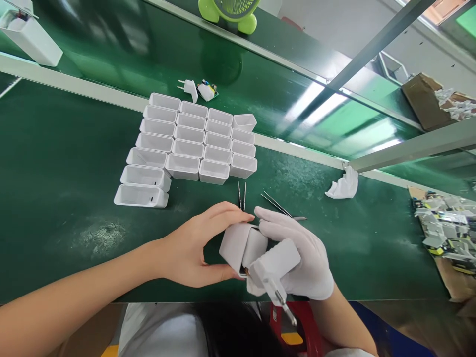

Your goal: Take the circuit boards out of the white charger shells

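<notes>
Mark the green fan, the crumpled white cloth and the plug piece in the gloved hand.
green fan [227, 18]: head view, base.
crumpled white cloth [344, 186]: head view, middle.
plug piece [277, 261]: head view, white body.

Factory assembly line: green conveyor belt [55, 158], rows of white charger housings [193, 144], tweezers [241, 196], circuit-board tray [446, 233].

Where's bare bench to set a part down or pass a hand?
Bare: bench left of the shell block; strip between cloth and parts pile. Crowded: centre, tweezers lie between the block and the left hand holding a shell, right hand a plug.
</notes>
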`<state>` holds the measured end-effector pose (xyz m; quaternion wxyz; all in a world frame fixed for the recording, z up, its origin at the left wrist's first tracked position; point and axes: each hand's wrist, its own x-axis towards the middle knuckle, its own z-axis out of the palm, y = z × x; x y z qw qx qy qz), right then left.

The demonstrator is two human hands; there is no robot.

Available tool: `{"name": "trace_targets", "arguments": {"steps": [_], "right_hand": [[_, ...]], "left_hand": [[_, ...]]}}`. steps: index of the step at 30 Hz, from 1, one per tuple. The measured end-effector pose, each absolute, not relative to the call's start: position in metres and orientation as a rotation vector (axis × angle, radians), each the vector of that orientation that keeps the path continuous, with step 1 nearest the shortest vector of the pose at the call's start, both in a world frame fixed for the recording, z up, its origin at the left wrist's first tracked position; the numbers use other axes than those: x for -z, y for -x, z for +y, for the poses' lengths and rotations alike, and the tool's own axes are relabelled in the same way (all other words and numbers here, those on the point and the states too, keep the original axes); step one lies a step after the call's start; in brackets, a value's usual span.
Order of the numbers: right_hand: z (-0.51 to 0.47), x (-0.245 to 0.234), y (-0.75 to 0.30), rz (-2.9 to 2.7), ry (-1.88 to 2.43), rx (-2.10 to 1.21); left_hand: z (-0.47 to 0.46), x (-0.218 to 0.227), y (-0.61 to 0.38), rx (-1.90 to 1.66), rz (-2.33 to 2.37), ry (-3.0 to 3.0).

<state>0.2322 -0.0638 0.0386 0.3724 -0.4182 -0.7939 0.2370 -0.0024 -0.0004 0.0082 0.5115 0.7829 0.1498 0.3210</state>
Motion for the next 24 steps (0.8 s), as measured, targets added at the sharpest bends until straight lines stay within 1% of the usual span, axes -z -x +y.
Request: {"name": "trace_targets", "arguments": {"steps": [3, 4, 6, 8, 10, 14, 16, 18, 21, 24], "right_hand": [[-0.058, -0.043, -0.237, -2.054, 0.963, -1.009], [-0.057, -0.044, -0.238, -2.045, 0.937, -1.099], [-0.06, -0.044, -0.238, -1.985, 0.9, -1.157], [-0.064, -0.043, -0.237, -1.896, 0.855, -1.105], [-0.068, -0.042, -0.237, -1.856, 0.906, -1.029], [-0.066, -0.04, -0.233, -1.913, 1.021, -0.95], [-0.064, -0.033, -0.226, -1.987, 1.04, -0.908], [-0.064, -0.022, -0.214, -1.986, 1.106, -0.828], [-0.063, -0.002, -0.194, -1.944, 1.283, -0.647], [-0.06, 0.011, -0.183, -2.006, 1.408, -0.535]], "left_hand": [[0.0, -0.008, 0.003, -0.656, 0.315, -1.715], [-0.001, -0.007, 0.002, -0.636, 0.307, -1.687], [-0.001, -0.007, 0.002, -0.638, 0.32, -1.682], [-0.001, -0.006, 0.001, -0.687, 0.372, -1.687], [0.001, -0.006, 0.002, -0.723, 0.388, -1.653], [0.007, -0.014, 0.006, -0.579, 0.26, -1.562], [0.01, -0.019, 0.009, -0.535, 0.269, -1.614], [0.013, -0.022, 0.013, -0.635, 0.37, -1.722], [0.014, -0.023, 0.016, -0.908, 0.543, -1.868], [0.009, -0.02, 0.013, -0.975, 0.637, -2.085]]}}
